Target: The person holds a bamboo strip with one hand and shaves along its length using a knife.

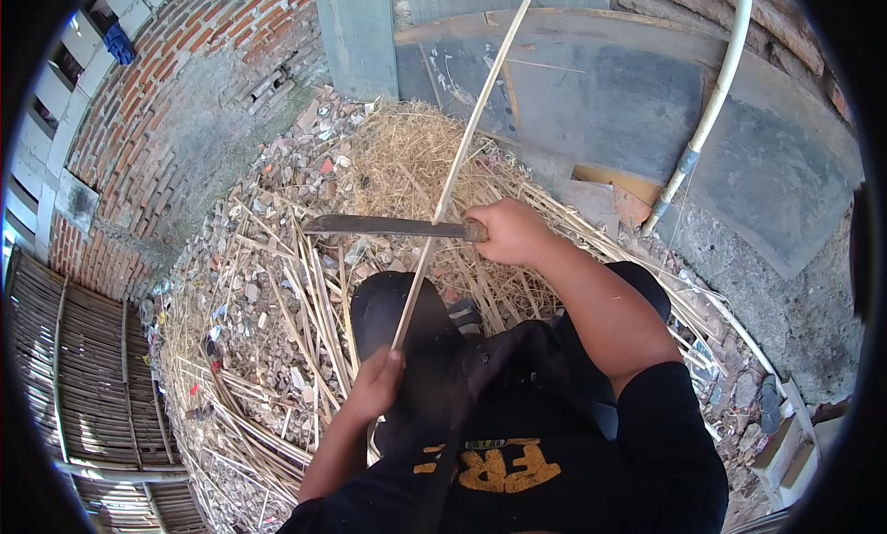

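Note:
My right hand [508,231] is closed around the short handle of a machete [383,225], whose dark blade points to the left. The blade crosses a long, pale bamboo strip [474,118]; whether it cuts into the strip I cannot tell. Down by my left knee, my left hand [377,382] grips the strip's lower end. From there the strip slants up and away past the blade, its far end in front of the grey panels. Pale shavings [407,160] lie heaped on the ground beyond the blade.
Split bamboo strips [309,303] lie to my left, and more [591,238] lie to the right. Rubble [254,289] covers the ground. Grey panels [610,100] lean at the back beside a white pipe [711,109]. A brick wall [176,100] and a bamboo slat screen [88,368] stand left.

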### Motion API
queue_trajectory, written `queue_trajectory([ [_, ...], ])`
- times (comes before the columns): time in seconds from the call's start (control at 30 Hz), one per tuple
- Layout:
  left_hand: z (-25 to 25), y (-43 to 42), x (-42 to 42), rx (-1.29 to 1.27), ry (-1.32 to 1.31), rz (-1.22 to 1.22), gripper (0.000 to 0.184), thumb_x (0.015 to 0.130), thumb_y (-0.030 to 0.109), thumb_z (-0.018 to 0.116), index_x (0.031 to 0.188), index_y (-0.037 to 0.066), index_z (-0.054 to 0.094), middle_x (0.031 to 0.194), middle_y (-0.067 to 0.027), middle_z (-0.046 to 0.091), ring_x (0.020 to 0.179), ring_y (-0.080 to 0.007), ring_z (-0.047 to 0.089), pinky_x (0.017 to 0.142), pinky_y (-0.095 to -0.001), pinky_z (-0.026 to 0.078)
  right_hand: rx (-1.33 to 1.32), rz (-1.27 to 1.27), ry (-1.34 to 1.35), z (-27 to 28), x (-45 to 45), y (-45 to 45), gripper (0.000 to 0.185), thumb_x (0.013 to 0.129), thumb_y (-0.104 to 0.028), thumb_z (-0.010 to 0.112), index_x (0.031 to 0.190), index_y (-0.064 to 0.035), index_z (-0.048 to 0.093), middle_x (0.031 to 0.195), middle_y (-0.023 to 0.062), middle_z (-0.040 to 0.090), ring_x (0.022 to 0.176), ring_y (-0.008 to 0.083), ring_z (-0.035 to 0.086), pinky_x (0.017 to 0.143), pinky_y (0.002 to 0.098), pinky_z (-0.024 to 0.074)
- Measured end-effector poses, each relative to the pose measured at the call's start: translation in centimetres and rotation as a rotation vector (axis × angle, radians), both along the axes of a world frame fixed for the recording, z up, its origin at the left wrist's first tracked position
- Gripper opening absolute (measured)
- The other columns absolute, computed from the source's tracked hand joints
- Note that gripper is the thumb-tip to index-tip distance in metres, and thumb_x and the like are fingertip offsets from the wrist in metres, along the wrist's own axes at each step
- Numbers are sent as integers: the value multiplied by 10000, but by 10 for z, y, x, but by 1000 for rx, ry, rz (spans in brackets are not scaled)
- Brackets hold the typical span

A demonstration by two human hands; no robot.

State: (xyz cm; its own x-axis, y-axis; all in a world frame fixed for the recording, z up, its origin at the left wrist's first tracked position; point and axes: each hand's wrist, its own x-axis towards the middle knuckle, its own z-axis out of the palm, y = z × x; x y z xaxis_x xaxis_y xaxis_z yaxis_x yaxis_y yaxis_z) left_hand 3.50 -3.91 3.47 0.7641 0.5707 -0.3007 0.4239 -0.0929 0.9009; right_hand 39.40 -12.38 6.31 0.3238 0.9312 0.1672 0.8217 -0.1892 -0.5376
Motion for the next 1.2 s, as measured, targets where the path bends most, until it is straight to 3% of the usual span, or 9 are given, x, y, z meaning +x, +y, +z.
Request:
queue_trajectory([
  [0.13, -1, 2, 5, -101, -29, 39, 433, 1145, 409, 421, 924, 63, 558, 685, 23, 480, 595, -80, 434, 553, -259, 379, 42, 107, -160, 7, -16, -2, 294, 748, -215, 752, 1019, -110, 715, 845, 152, 726, 857, 374, 722, 793, 509, 550],
  [0.23, 0, 2, 9, -78, -15, 46, 436, 1145, 408, 418, 921, 61, 557, 678, 19, 480, 596, -82, 442, 556, -263, 383, -20, 215, -295, 6, -35, 3, 275, 739, -226, 771, 973, -106, 690, 845, 133, 732, 843, 358, 723, 819, 481, 540],
  [0.33, -3, 4, 7, -1, -8, 7, 440, 1146, 408, 412, 922, 59, 559, 670, 19, 479, 594, -83, 445, 557, -269, 384, 83, 277, -418, 5, -31, 1, 285, 740, -268, 824, 938, -106, 698, 810, 125, 740, 818, 338, 745, 800, 490, 548],
  [0.43, -9, 5, -8, 111, -33, -41, 437, 1147, 402, 411, 926, 56, 562, 670, 18, 482, 591, -84, 447, 559, -274, 385, 112, -40, -337, 3, 15, 0, 222, 758, -222, 779, 935, -114, 699, 799, 127, 736, 814, 336, 741, 806, 486, 551],
  [0.53, -8, 5, -1, 110, 32, -12, 433, 1146, 400, 416, 926, 57, 561, 680, 21, 484, 589, -81, 446, 557, -270, 382, 9, -81, -313, 1, 7, 4, 191, 769, -182, 727, 945, -115, 697, 808, 137, 734, 837, 349, 740, 812, 498, 559],
  [0.63, -13, 6, -6, -14, -36, -5, 428, 1144, 409, 425, 936, 60, 559, 686, 26, 481, 591, -74, 442, 552, -258, 374, 66, -46, -173, -5, 2, 3, 249, 732, -174, 734, 965, -98, 686, 806, 161, 719, 826, 384, 719, 790, 522, 555],
  [0.73, 0, -2, -3, -36, -22, -18, 404, 1153, 410, 394, 896, 118, 502, 710, 62, 436, 602, -51, 390, 544, -232, 336, 43, -4, -39, 3, 4, -3, 261, 737, -167, 717, 988, -95, 697, 817, 174, 719, 841, 399, 716, 790, 536, 558],
  [0.93, -6, 1, -3, -135, -58, 30, 414, 1144, 408, 428, 946, 66, 552, 680, 32, 463, 582, -69, 422, 536, -248, 355, 50, -44, -129, 6, -6, 1, 253, 747, -170, 722, 985, -90, 692, 850, 170, 728, 859, 391, 721, 778, 534, 557],
  [1.2, -1, 0, 11, -36, 8, 13, 409, 1145, 386, 424, 929, 65, 555, 693, 23, 475, 613, -81, 437, 567, -269, 381, 133, 203, -446, -2, -31, 3, 225, 744, -210, 761, 921, -102, 674, 806, 119, 714, 812, 349, 713, 825, 466, 530],
])
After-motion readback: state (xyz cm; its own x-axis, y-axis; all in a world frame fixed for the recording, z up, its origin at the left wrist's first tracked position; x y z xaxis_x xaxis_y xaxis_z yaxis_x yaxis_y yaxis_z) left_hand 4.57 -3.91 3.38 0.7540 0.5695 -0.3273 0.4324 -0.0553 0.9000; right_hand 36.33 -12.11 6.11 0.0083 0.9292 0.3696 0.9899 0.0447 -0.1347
